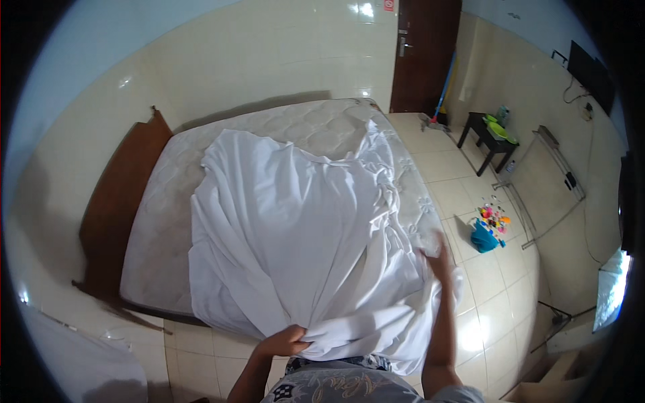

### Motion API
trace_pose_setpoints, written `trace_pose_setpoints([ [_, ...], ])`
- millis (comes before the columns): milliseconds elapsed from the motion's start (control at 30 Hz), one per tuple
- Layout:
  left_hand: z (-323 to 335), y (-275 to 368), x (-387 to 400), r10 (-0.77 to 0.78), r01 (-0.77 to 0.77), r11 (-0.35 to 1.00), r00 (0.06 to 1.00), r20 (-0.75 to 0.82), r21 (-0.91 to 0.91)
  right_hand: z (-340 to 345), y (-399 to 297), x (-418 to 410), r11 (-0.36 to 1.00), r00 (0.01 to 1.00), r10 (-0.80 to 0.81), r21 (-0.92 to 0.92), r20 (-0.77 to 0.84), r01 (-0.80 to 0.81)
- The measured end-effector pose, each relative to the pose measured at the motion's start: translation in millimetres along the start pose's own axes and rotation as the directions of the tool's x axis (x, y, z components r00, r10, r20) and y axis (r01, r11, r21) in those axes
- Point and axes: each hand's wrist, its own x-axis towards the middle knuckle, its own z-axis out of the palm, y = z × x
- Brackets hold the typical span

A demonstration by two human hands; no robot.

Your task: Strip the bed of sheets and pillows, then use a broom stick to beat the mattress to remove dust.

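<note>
A white bed sheet (312, 221) lies bunched and creased across a quilted mattress (161, 201), with part of it hanging over the near edge toward my body. My left hand (287, 340) is closed around a gathered fold of the sheet at that near edge. Slightly blurred, my right hand (437, 259) reaches over the right side of the mattress beside the sheet. Its fingers are spread and nothing shows in them. Loose folds of the sheet lie just left of and below this hand.
A brown wooden headboard (123, 196) stands at the left. On the tiled floor to the right are a blue container (484, 236) and scattered colourful small pieces (495, 217). Beyond are a metal frame (554, 186), a dark small table (491, 138) holding green bowls, and a door (426, 55).
</note>
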Motion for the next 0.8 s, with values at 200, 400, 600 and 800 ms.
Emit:
trace_pose_setpoints([
  [200, -34.6, 90.1, -67.5, -0.172, -0.232, 0.926, 0.446, -0.878, -0.299, 191.5, -85.9, -75.1, 0.696, 0.199, -0.601, 0.63, 0.774, -0.346],
  [400, -54.5, 143.7, 3.0, -0.105, -0.593, 0.753, 0.32, -0.942, -0.285, 81.7, -144.4, -151.7, 0.684, 0.339, -0.692, 0.729, 0.637, 0.028],
  [600, -12.5, 237.1, 158.0, 0.759, -0.693, 0.631, 0.46, -0.461, 0.348, 19.9, -83.7, -147.5, 0.497, 0.961, -0.081, 0.847, 0.263, -0.19],
  [800, -34.6, 175.3, 277.9, 0.727, -0.752, 0.659, 0.632, -0.268, 0.015, -114.8, -48.3, -214.8, 0.81, 0.771, 0.126, 0.513, -0.624, 0.283],
])
